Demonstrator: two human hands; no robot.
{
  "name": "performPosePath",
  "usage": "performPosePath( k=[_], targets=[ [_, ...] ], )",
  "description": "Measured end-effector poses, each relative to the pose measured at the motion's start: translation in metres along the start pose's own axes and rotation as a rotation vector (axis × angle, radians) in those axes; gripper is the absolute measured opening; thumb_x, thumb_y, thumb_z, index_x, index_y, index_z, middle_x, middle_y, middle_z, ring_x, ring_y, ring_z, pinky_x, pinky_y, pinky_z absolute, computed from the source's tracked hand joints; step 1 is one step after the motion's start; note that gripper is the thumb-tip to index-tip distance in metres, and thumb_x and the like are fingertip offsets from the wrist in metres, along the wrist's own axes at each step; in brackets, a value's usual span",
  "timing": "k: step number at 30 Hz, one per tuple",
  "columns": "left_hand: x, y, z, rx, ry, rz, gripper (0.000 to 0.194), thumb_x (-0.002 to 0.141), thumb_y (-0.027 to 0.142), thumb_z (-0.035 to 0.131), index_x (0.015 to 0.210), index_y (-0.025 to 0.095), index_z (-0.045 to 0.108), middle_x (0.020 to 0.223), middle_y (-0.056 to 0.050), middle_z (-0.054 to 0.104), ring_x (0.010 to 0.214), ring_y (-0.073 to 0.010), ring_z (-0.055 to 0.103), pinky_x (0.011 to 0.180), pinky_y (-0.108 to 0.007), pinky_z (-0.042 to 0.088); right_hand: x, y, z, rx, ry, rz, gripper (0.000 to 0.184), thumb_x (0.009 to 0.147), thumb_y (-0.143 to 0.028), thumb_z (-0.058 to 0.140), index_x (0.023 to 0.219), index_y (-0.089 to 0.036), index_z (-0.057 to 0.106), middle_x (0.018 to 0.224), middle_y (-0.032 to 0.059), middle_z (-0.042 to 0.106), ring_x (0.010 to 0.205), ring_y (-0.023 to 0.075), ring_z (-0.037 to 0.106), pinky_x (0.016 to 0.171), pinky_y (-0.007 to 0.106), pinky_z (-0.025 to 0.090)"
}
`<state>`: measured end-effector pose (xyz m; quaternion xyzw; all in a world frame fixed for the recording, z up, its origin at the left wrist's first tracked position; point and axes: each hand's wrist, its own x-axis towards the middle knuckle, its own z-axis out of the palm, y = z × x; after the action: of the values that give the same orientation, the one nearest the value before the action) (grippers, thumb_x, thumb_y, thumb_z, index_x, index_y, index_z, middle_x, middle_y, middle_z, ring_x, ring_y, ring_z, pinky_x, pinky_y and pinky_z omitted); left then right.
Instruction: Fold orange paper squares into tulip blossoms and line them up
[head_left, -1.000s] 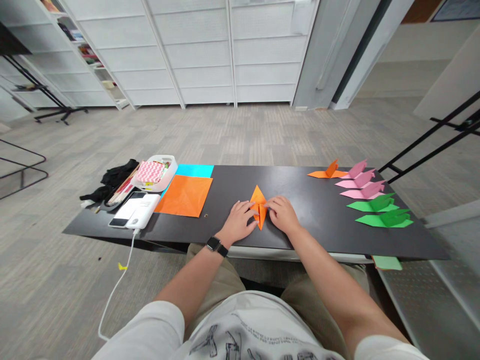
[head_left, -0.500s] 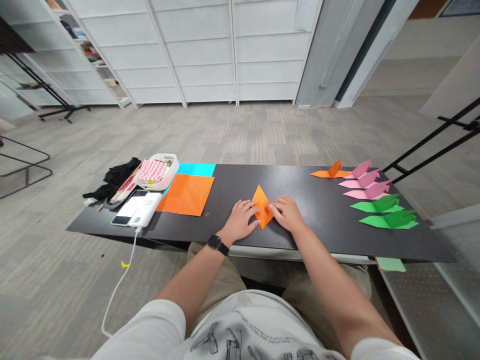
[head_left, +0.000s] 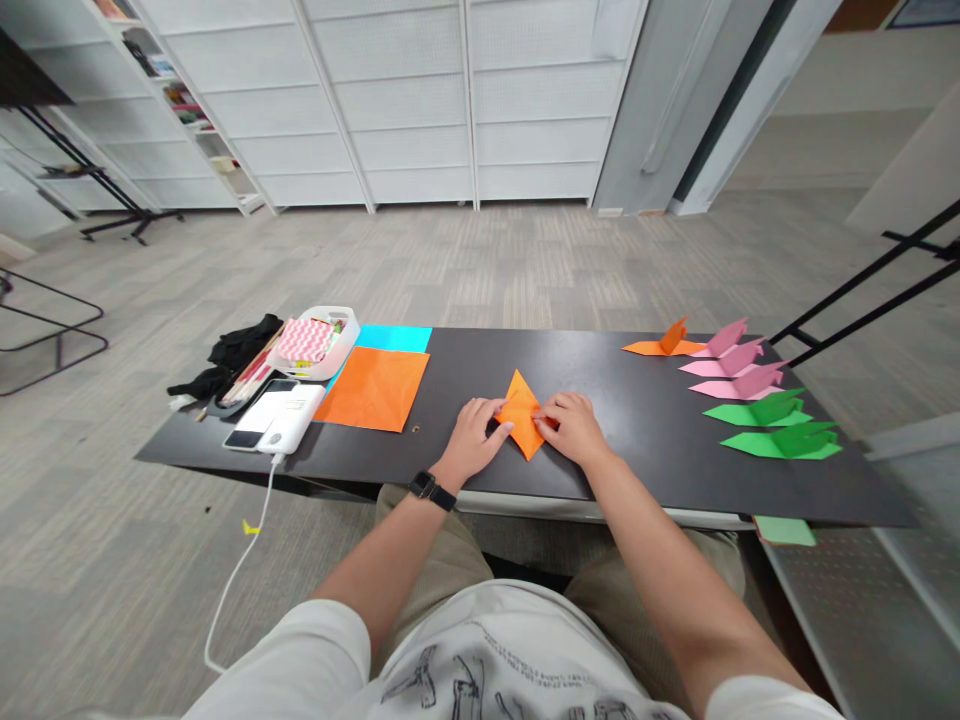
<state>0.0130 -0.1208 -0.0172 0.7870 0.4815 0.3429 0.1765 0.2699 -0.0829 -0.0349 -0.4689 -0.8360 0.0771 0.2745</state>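
Observation:
A folded orange origami paper (head_left: pixel 520 405) in a diamond shape lies on the dark table in front of me, its points toward and away from me. My left hand (head_left: pixel 474 437) rests at its left corner, thumb and fingers apart, with the fingertips touching the paper's edges. On the other side, my right hand (head_left: pixel 571 425) pinches the paper's right corner between thumb and fingers. Those right fingertips partly cover that corner. A black watch (head_left: pixel 433 489) is on my left wrist.
Orange sheets (head_left: pixel 375 388) and blue paper (head_left: pixel 395 338) lie left, beside a white power bank (head_left: pixel 294 418), a phone (head_left: pixel 260 412) and a white basket (head_left: pixel 346 345). Folded orange (head_left: pixel 666 343), pink (head_left: pixel 739 384) and green (head_left: pixel 784 441) paper birds line the right end of the table (head_left: pixel 637 480).
My left thumb and fingers have spread and drawn slightly left, baring more of the paper's left corner. My right fingers have shifted a little at the right corner.

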Motion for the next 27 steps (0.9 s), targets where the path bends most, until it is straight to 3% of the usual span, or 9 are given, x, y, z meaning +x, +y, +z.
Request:
performPosePath(
  k=[5, 10, 13, 17, 20, 27],
  targets=[
    [-0.001, 0.005, 0.003, 0.154, -0.018, -0.037, 0.028, 0.104, 0.042, 0.060, 0.125, 0.026, 0.069, 0.113, -0.005, 0.069, 0.116, -0.0249, 0.062, 0.127, -0.055, 0.032, 0.000, 0.000, 0.001, -0.001, 0.004, 0.008, 0.011, 0.093, -0.026, 0.070, 0.095, -0.029, 0.080, 0.095, 0.0038, 0.072, 0.098, 0.0239, 0.063, 0.098, 0.044, 0.038],
    [-0.002, 0.013, 0.006, 0.267, -0.054, -0.036, 0.039, 0.090, 0.047, 0.078, 0.124, 0.029, 0.071, 0.117, -0.006, 0.066, 0.120, -0.0280, 0.059, 0.132, -0.061, 0.022, 0.000, -0.002, 0.001, -0.023, 0.000, 0.020, 0.012, 0.095, -0.026, 0.069, 0.096, -0.029, 0.080, 0.097, 0.0041, 0.073, 0.100, 0.0240, 0.063, 0.100, 0.045, 0.038],
    [-0.002, 0.013, 0.006, 0.286, -0.060, -0.008, 0.037, 0.089, 0.044, 0.078, 0.123, 0.029, 0.073, 0.123, -0.007, 0.066, 0.124, -0.0293, 0.058, 0.132, -0.064, 0.020, 0.001, -0.003, 0.001, -0.030, 0.009, 0.020, 0.016, 0.096, -0.025, 0.067, 0.102, -0.029, 0.081, 0.098, 0.0046, 0.073, 0.100, 0.0243, 0.063, 0.099, 0.045, 0.039],
    [-0.002, 0.007, 0.009, 0.266, -0.045, 0.060, 0.029, 0.096, 0.023, 0.065, 0.124, 0.030, 0.073, 0.137, -0.008, 0.065, 0.135, -0.0283, 0.055, 0.132, -0.061, 0.024, 0.000, -0.005, 0.001, -0.013, 0.012, 0.001, 0.030, 0.094, -0.018, 0.063, 0.115, -0.031, 0.081, 0.101, 0.0051, 0.073, 0.101, 0.0246, 0.064, 0.099, 0.045, 0.041],
    [-0.001, 0.002, 0.011, 0.240, -0.068, 0.067, 0.038, 0.098, 0.011, 0.053, 0.123, 0.029, 0.075, 0.138, -0.007, 0.067, 0.133, -0.0257, 0.057, 0.128, -0.058, 0.034, -0.001, -0.006, -0.001, 0.005, -0.008, -0.034, 0.038, 0.090, -0.014, 0.062, 0.117, -0.033, 0.081, 0.108, 0.0054, 0.073, 0.107, 0.0256, 0.064, 0.102, 0.047, 0.041],
    [0.001, 0.000, 0.010, 0.169, -0.063, -0.003, 0.036, 0.103, 0.017, 0.046, 0.125, 0.026, 0.074, 0.135, -0.006, 0.072, 0.125, -0.0246, 0.062, 0.119, -0.051, 0.044, -0.002, -0.011, -0.006, 0.057, -0.048, -0.127, 0.027, 0.092, -0.031, 0.072, 0.117, -0.034, 0.081, 0.117, 0.0066, 0.073, 0.114, 0.0277, 0.062, 0.109, 0.051, 0.040]
  ],
)
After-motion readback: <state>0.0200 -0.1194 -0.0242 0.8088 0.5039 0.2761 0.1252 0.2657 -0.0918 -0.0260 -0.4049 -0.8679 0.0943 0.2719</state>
